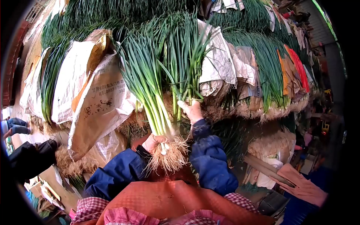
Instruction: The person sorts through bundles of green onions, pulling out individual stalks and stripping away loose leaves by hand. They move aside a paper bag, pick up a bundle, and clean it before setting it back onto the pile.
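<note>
My left hand (153,143) is closed round the white lower stems of a bunch of green onions (153,107), just above its shaggy pale roots. The bunch stands roughly upright before my apron, its green leaves fanning up and slightly left. A little higher and to the right, my right hand (192,111) has its fingers closed on some green onion stems beside that bunch. Where those stems end at the bottom is partly hidden.
Rows of green onions (262,63) lie heaped ahead, partly covered by white sacks (217,56). A printed sack (103,97) hangs at the left. A wooden bar (268,170) juts in at the right. Another person's dark sleeve (32,159) shows at far left.
</note>
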`<state>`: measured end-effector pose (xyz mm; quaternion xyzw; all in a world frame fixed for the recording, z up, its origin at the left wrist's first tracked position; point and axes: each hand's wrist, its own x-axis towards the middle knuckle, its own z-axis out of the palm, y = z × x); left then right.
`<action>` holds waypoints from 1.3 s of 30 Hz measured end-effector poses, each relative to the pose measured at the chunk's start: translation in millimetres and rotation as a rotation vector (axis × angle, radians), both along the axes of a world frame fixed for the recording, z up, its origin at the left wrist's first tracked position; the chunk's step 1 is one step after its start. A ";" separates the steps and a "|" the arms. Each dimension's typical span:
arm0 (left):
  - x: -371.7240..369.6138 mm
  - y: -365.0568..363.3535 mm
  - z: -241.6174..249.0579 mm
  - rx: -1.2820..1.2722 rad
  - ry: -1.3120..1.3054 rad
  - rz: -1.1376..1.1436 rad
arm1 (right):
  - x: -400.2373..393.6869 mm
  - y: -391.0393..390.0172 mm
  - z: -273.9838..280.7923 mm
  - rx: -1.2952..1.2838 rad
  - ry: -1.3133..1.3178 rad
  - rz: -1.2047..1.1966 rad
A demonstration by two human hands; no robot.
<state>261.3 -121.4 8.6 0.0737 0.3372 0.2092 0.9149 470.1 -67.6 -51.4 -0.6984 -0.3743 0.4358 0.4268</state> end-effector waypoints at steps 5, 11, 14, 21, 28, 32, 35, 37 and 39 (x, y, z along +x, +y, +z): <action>-5.3 -3.1 -7.3 -0.043 -0.014 0.040 | -13.6 -54.8 52.3 -0.141 0.404 -0.289; -9.6 2.5 -2.4 0.053 -0.022 0.029 | 2.6 -52.8 92.3 -0.132 1.069 -0.243; -14.1 1.7 0.3 -0.064 -0.162 0.034 | 31.7 -90.2 121.2 -0.029 1.015 -0.335; -39.0 -21.4 -40.0 -0.179 -0.042 -0.018 | -22.9 -23.5 29.6 -0.278 0.780 -0.133; -23.5 -26.9 -20.7 -0.166 -0.377 0.214 | -38.8 -65.8 50.6 -0.184 0.787 -0.433; -5.1 2.2 51.1 -0.350 -0.369 0.274 | -42.4 -60.5 82.5 -0.131 1.172 -0.481; -5.8 8.0 42.7 -0.262 -0.372 0.235 | -20.7 -83.5 90.6 -0.187 1.057 -0.372; -5.8 4.0 22.7 -0.210 -0.496 0.231 | 0.0 -101.7 103.5 -0.120 1.111 -0.247; -13.7 -7.3 -24.9 -0.147 -0.557 0.111 | 58.7 -149.4 87.9 0.022 1.136 -0.393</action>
